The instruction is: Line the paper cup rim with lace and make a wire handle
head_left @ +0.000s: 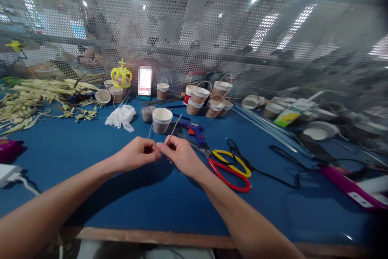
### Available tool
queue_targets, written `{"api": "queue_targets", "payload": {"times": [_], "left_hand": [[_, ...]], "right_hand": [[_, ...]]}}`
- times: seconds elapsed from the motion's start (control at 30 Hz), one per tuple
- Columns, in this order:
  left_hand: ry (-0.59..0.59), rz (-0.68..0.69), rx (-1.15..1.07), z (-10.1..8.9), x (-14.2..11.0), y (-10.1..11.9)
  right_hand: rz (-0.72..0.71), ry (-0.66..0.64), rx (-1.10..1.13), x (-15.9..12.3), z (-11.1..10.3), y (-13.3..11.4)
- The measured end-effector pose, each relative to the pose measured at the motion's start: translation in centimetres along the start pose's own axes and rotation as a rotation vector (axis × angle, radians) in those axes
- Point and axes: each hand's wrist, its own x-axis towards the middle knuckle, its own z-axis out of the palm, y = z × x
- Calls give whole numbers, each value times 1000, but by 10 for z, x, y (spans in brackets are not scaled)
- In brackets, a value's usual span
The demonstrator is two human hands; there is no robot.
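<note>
A thin, stiff grey-brown cord point(175, 126) stands up from between the fingers of my right hand point(181, 153), which is closed in a pinch. My left hand point(142, 152) is pinched too, its fingertips meeting the right ones. Another thin end of cord point(150, 130) rises behind it; whether both ends belong to one piece is hidden by the fingers. Just beyond my hands stands a small cup point(161, 123), wrapped in brown twine with a white rim. A ball of grey twine point(148, 114) lies against its left side.
Red-and-yellow-handled scissors point(230, 170) and a blue glue gun point(194, 129) lie on the blue table point(145, 206) to the right. Several twine-wrapped buckets point(200, 95) stand behind. White cloth point(121, 116) and dried husks point(39, 97) are left; a purple power strip point(348, 188) is right.
</note>
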Motion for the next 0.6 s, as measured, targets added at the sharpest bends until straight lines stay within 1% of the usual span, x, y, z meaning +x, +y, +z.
{"api": "queue_targets", "payload": {"times": [0.23,0.43,0.6], "left_hand": [[-39,18,21,-2,-1,-1],[-75,-7,-84,-5,-2,6],[-36,-9,-58,-5,-2,7]], "right_hand": [[57,-18,77,2,1,1],[7,-119,266,-1,-4,-4],[42,-71,206,1,-4,-1]]}}
